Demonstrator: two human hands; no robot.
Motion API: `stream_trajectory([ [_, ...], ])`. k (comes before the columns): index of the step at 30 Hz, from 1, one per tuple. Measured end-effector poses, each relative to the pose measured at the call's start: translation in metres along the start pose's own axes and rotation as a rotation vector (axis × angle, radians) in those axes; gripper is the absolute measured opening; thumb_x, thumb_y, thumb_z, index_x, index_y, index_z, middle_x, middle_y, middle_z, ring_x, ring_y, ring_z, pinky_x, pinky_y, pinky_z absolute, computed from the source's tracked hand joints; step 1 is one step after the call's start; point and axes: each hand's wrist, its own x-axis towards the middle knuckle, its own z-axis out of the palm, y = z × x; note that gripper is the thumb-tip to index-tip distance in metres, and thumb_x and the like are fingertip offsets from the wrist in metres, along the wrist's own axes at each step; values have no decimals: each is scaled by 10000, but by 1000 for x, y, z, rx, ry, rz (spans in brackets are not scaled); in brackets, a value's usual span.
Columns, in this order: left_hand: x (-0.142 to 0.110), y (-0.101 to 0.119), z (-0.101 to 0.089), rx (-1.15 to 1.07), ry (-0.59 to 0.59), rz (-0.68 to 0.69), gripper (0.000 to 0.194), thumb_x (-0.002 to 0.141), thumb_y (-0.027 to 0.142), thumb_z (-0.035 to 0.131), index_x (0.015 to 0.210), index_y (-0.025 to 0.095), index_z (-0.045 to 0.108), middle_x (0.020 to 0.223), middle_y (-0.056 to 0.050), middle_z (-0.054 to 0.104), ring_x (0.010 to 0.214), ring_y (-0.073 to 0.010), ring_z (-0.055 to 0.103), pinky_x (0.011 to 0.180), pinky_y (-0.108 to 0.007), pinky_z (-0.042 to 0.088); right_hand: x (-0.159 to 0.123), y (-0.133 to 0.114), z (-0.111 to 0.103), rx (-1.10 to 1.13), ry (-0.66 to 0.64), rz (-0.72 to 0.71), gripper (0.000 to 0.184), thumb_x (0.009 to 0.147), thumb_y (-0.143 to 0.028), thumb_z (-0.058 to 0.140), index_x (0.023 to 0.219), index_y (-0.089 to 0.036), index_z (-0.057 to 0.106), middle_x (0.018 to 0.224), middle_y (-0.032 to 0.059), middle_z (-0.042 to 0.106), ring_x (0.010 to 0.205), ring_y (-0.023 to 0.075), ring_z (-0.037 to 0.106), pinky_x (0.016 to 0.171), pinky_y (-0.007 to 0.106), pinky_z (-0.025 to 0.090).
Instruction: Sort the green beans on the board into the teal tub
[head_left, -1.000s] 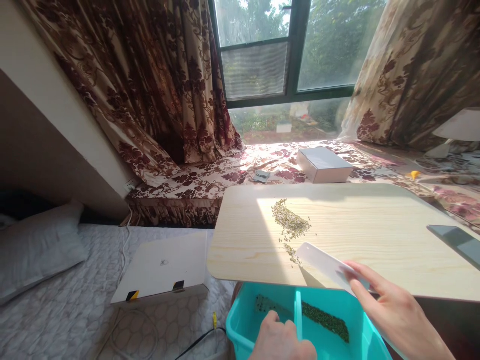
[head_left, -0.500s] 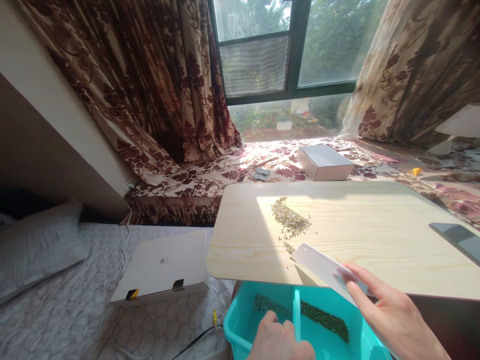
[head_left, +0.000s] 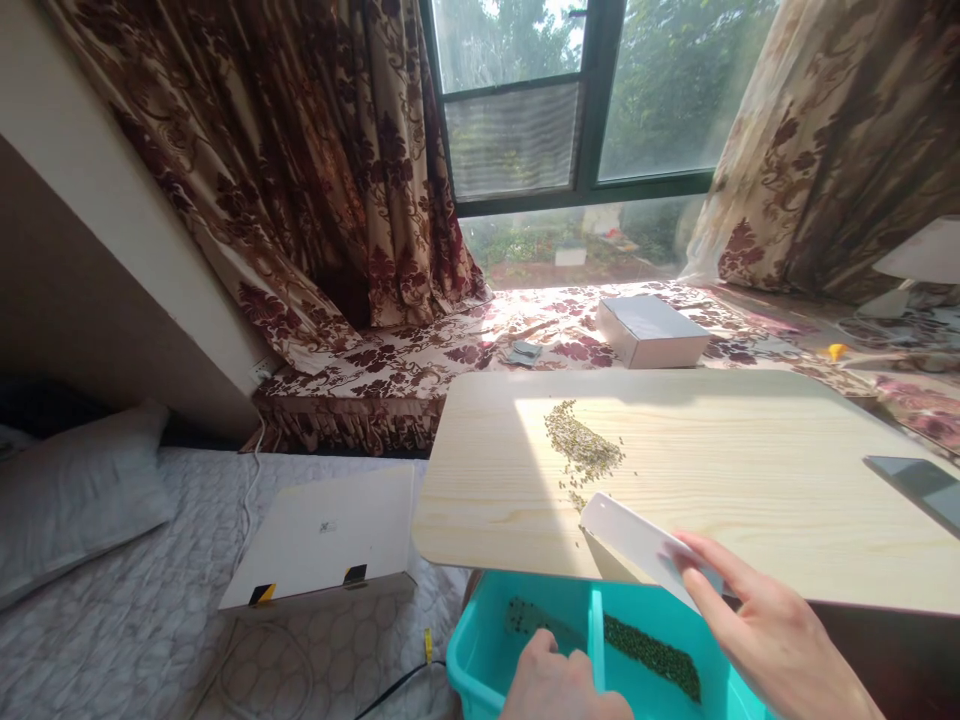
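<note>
My right hand grips a flat white plastic strip, rounded at its far end, thumb and fingers pinching its near part. The strip's tip is at the lower edge of a scattered pile of small greenish seeds on the pale wooden tabletop. Below the table's near edge sits a turquoise two-compartment bin. Dark green beans lie in its right compartment, and a few small bits are in the left one. Over the bin, near the divider, my left hand is closed; its curled fingertips are hidden.
A phone-like dark slab lies at the table's right. To the left, a white box rests on the quilted bed, with cables near it. Another white box stands on the cloth-covered window ledge behind the table.
The white strip and my right hand have shifted slightly left. The whole view has tilted a little, so the table appears lower. My left hand stays at the bin.
</note>
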Motion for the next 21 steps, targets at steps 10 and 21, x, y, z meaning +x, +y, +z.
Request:
stream_trajectory([
  [10, 2, 0, 1, -48, 45, -76, 166, 785, 299, 614, 641, 217, 604, 505, -6, 337, 524, -172, 392, 545, -301, 255, -3, 2, 3, 14, -7, -14, 289, 811, -429, 548, 993, -345, 755, 932, -32, 796, 743, 217, 760, 623, 263, 601],
  [21, 6, 22, -3, 167, -30, -20, 44, 801, 248, 647, 768, 235, 672, 628, -21, 526, 574, -175, 484, 669, -338, 328, -1, -8, 14, 78, -23, -16, 326, 799, -417, 524, 987, -292, 759, 993, -4, 790, 885, 232, 757, 726, 281, 612],
])
